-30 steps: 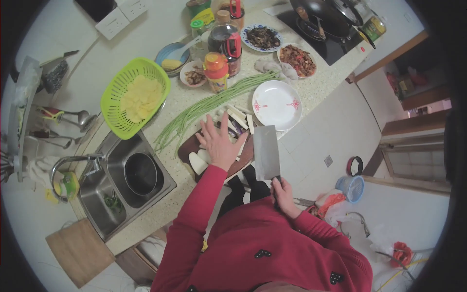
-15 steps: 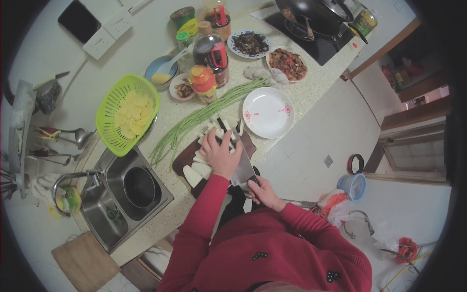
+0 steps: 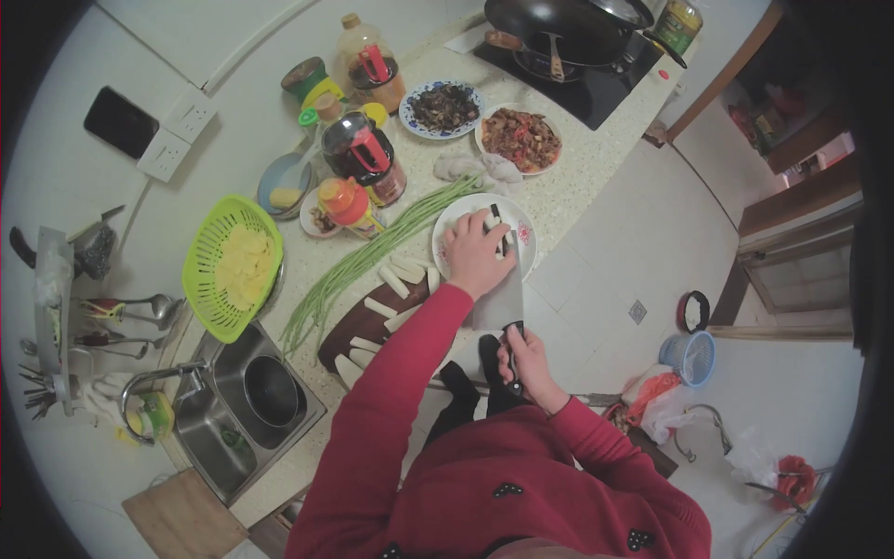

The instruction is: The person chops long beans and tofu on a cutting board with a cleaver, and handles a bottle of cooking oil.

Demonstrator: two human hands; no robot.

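Observation:
My right hand (image 3: pixel 529 359) grips the black handle of a cleaver (image 3: pixel 504 303), its wide blade flat and pointing at the white plate (image 3: pixel 453 220). Above that plate, my left hand (image 3: pixel 477 256) curls over white vegetable strips (image 3: pixel 499 233) at the blade's far end. Whether those strips rest on the blade or on the plate is partly hidden by my fingers. More white strips (image 3: pixel 379 307) lie spread over the dark brown cutting board (image 3: pixel 346 324), which my left sleeve partly covers.
Long green beans (image 3: pixel 372 244) lie behind the board. A green basket (image 3: pixel 200 270) of pale yellow slices stands left, above the steel sink (image 3: pixel 209 438). Bottles (image 3: pixel 363 158), two filled dishes (image 3: pixel 521 140) and a wok (image 3: pixel 559 28) on the cooktop are farther back.
Both hands and the cleaver have moved from the board toward the plate, carrying white strips. The board now shows scattered strips where my left hand was. The camera view has shifted slightly.

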